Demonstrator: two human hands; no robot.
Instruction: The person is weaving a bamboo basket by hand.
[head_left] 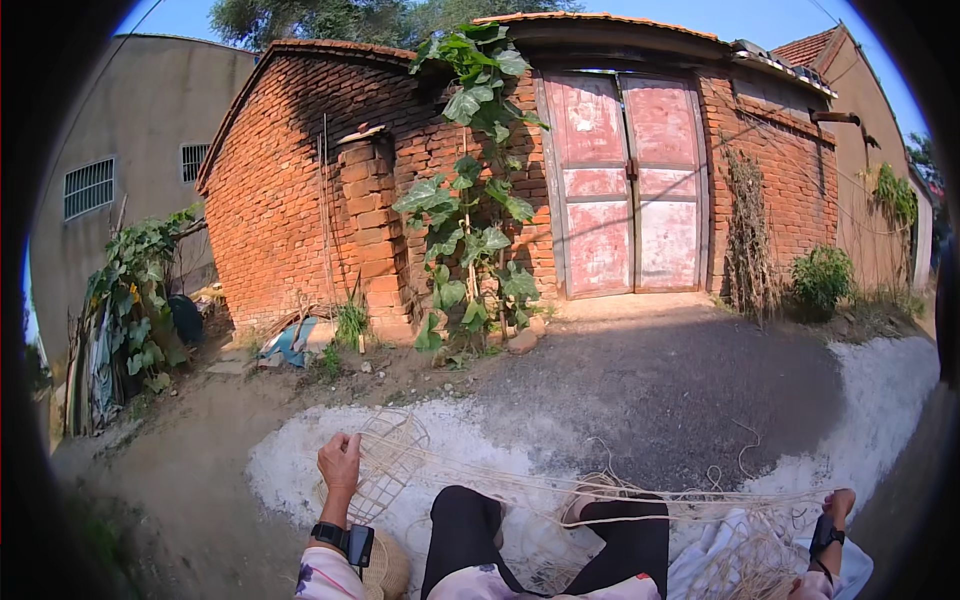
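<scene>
Seated person, black trousers [465, 530], outdoors on a pale patch of ground [290, 455]. Left hand [340, 462] curled closed, grip on pale strands [560, 484]; whether it also pinches the openwork lattice [392, 462] just beside it, cannot tell. Right hand [840, 503] well out to the side, fingers folded, grip closed on the far end of the strands. Strands stretch nearly straight between the hands, crossing above the knees. More loose fibre [755, 565] lies tangled over white cloth [705, 550] at lower right. Woven basket [388, 572] beside left forearm, partly hidden. Beyond: brick wall [275, 170], leafy vine [470, 230], weathered red double door [590, 130].
</scene>
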